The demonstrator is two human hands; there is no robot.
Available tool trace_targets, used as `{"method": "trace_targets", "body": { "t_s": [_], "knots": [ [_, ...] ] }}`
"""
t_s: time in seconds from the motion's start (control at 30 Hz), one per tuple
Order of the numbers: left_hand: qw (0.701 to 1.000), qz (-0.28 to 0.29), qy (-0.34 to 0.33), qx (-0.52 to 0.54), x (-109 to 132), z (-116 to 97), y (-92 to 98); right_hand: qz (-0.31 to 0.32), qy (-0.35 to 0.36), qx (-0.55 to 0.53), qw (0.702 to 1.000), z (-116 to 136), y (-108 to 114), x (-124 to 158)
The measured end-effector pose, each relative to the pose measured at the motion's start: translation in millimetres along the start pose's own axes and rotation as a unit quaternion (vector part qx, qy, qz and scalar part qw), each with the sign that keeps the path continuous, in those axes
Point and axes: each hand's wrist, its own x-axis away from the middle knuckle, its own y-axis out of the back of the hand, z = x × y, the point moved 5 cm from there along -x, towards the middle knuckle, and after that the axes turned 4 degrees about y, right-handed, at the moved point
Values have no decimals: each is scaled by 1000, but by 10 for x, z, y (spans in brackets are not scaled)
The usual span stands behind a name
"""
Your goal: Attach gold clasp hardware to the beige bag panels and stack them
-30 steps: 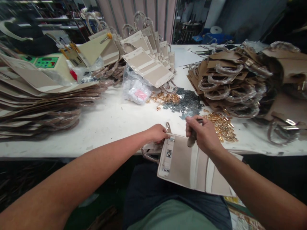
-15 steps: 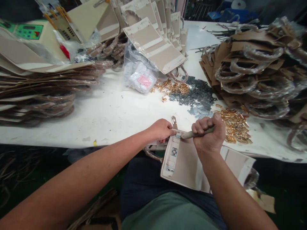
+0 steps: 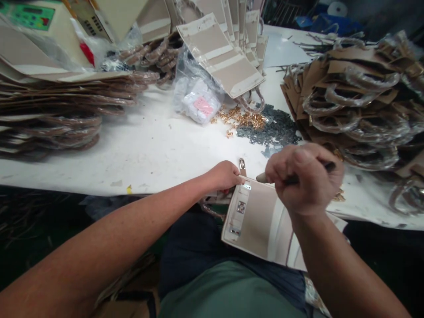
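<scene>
A beige bag panel (image 3: 260, 216) lies partly over my lap at the table's front edge. Small metal fittings (image 3: 241, 207) are set in a row along its pale left strip. My left hand (image 3: 225, 176) pinches the panel's upper left corner. Beside that corner, a gold-coloured metal clasp piece (image 3: 242, 164) sticks out onto the table. My right hand (image 3: 304, 179) is closed round a dull grey-brown tool (image 3: 262, 178) with a tapered end, held just above the panel's top edge. Most of the tool is hidden by the fist, so its exact kind is unclear.
Gold-coloured rivet-like parts (image 3: 247, 118) and dark metal plates (image 3: 278, 126) lie heaped ahead. Wrapped handled bag pieces are stacked at the right (image 3: 357, 97) and left (image 3: 66, 110). A plastic bag (image 3: 200, 99) and a machine with a green panel (image 3: 31, 15) stand behind.
My right hand has lifted and moved right, taking the tool's end off the metal fitting at the panel's top left. My left hand keeps its pinch at the corner.
</scene>
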Motion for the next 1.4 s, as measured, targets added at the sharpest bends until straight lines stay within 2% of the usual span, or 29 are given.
{"method": "trace_targets", "body": {
  "t_s": [0.17, 0.27, 0.33, 0.5, 0.63, 0.83, 1.0, 1.07, 1.13, 1.23, 1.33, 1.4],
  "knots": [
    [1000, -7, 12, 2, 16, 9, -6, -16, -79, 18, 997, -188, 37, 112],
    [1000, -4, 7, 0, 26, -2, -5, -20, -49, -26, 998, -90, 18, 83],
    [1000, -5, 0, -3, 28, -7, -3, -28, -30, -17, 999, -39, 4, 79],
    [1000, -10, -5, 11, 45, 2, -3, -11, -86, 36, 996, -281, -23, 177],
    [1000, -8, -18, 14, 42, 10, -9, -1, -60, 17, 998, -329, -55, 135],
    [1000, 1, -14, 6, -38, 63, -37, 64, -66, 155, 984, -298, -196, 66],
    [999, -11, -49, -18, -44, 15, -18, 160, -40, 246, 955, -278, -280, 92],
    [999, -5, -44, -11, -9, 14, -11, 156, -33, 268, 950, -292, -235, 103],
    [999, 10, -34, 10, 35, 33, -15, 120, -51, 242, 961, -310, -156, 96],
    [998, 16, -48, 25, 86, 59, -28, 74, -80, 111, 988, -264, -106, 34],
    [993, -38, -111, -22, 91, 49, -15, 39, -43, -23, 998, -110, -142, -60],
    [981, -80, -160, -73, 81, 27, -16, 33, -9, -46, 998, -58, -180, -70]
  ]
}}
